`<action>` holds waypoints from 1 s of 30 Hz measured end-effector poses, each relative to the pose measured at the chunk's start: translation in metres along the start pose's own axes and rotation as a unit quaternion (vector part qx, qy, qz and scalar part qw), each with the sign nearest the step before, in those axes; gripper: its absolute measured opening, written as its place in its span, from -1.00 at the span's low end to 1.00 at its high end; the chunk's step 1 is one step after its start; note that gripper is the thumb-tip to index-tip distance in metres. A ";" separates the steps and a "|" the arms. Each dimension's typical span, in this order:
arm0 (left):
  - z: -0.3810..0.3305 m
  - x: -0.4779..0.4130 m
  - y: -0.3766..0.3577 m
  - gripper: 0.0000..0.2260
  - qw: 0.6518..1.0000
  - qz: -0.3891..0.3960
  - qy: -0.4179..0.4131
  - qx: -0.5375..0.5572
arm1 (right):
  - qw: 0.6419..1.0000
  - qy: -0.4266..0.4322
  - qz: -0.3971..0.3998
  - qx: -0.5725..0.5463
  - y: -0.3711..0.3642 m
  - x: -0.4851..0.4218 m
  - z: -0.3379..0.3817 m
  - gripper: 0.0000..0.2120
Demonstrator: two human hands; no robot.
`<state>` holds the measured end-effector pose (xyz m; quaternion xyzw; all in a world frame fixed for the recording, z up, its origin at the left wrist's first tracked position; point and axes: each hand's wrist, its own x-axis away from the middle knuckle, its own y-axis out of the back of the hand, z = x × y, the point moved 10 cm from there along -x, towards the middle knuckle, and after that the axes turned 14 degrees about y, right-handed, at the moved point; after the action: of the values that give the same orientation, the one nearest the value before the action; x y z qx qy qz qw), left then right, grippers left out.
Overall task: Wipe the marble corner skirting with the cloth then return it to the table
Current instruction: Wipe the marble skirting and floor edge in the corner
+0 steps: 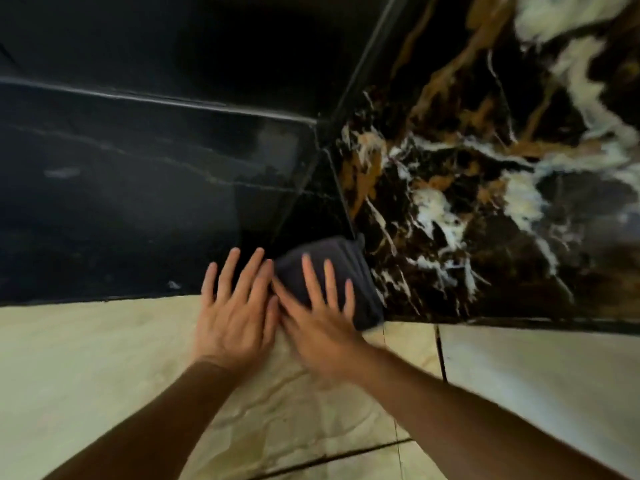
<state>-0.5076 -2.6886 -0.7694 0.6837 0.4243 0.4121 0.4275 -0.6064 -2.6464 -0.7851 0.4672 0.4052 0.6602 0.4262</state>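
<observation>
cloth: a dark grey folded cloth (334, 277) lies just right of the frame's centre, pressed against the base of the black marble skirting (304, 233) at the corner where two walls meet.
right hand: the right hand (320, 318) lies flat on the cloth with fingers spread wide, not gripping, its fingertips pointing toward the upper part of the frame; it looks blurred.
left hand: the left hand (235, 313) is open and flat with fingers spread, just left of the cloth, its index finger touching the cloth's left edge; it holds nothing.
walls: plain black marble (121, 202) fills the left and upper left; black marble with white and orange veins (485, 185) fills the right.
floor: cream marble tiles (86, 368) with dark joints cover the lower part of the frame.
</observation>
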 end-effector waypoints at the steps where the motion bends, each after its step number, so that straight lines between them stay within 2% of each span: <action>1: 0.001 0.000 0.001 -0.50 1.000 -0.004 0.004 0.011 | 0.999 -0.032 -0.011 -0.038 0.012 -0.039 -0.015 -0.44; 4: 0.003 -0.001 -0.002 -0.47 1.000 -0.006 0.009 -0.003 | 0.990 -0.087 0.036 -0.102 0.041 -0.152 -0.041 -0.46; 8: 0.007 -0.001 -0.006 -0.47 1.000 -0.010 -0.018 -0.005 | 0.988 -0.076 0.051 -0.121 0.063 -0.221 -0.048 -0.48; 10: 0.008 -0.002 -0.006 -0.49 1.000 -0.011 -0.018 0.000 | 0.994 -0.051 0.049 -0.085 0.062 -0.197 -0.049 -0.50; 13: 0.010 0.000 -0.005 -0.53 1.000 -0.016 -0.015 0.022 | 0.999 -0.023 0.018 -0.018 0.037 -0.101 -0.040 -0.48; 16: 0.010 -0.001 -0.001 -0.55 0.999 -0.034 -0.009 0.041 | 0.999 -0.040 0.008 -0.017 -0.005 0.017 -0.010 -0.44; 18: 0.009 -0.002 -0.003 -0.56 0.999 -0.034 0.002 0.040 | 0.997 -0.067 0.027 -0.026 -0.020 0.042 -0.009 -0.44; 22: 0.005 -0.003 -0.002 -0.58 0.999 -0.044 0.001 0.031 | 0.999 -0.009 0.027 -0.033 0.021 -0.061 -0.023 -0.46; 26: 0.004 0.000 0.000 -0.59 0.999 -0.048 -0.001 0.024 | 0.992 -0.023 0.056 -0.111 0.062 -0.201 -0.041 -0.49; 28: 0.005 -0.002 0.001 -0.58 0.998 -0.053 -0.004 0.025 | 0.990 -0.021 0.062 -0.127 0.071 -0.228 -0.040 -0.50; 30: 0.006 -0.002 -0.001 -0.58 0.999 -0.048 -0.013 0.020 | 0.994 0.006 0.047 -0.094 0.067 -0.207 -0.037 -0.49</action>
<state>-0.5031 -2.6910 -0.7727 0.6762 0.4592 0.3739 0.4382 -0.6135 -2.8667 -0.7871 0.4394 0.3212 0.7177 0.4344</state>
